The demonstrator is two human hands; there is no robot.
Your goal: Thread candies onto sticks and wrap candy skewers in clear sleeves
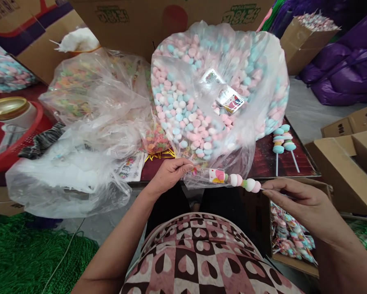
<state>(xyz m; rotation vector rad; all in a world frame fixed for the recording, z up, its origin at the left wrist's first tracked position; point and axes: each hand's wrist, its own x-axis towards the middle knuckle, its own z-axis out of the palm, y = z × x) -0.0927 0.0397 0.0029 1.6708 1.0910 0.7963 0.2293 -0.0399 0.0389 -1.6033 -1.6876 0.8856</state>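
Between my hands, level over the table's front edge, is a marshmallow skewer (250,185) of pink, white and green pieces on a white stick. My right hand (296,198) pinches the stick's end. My left hand (173,173) pinches the far end of a clear printed wrapper (216,175), whose open end is around the skewer's left part. The pieces at the right stick out of it. Just beyond lies a large clear bag of pastel marshmallows (183,110). Two more marshmallow skewers (283,141) lie at the table's right end.
Left of the marshmallows, a clear bag holds colourful gummies (79,85). Gold twist ties (160,155) lie beside printed wrappers (133,166). A red basket (33,130) stands far left. A box of wrapped skewers (290,237) sits low at right, near an open carton (349,163).
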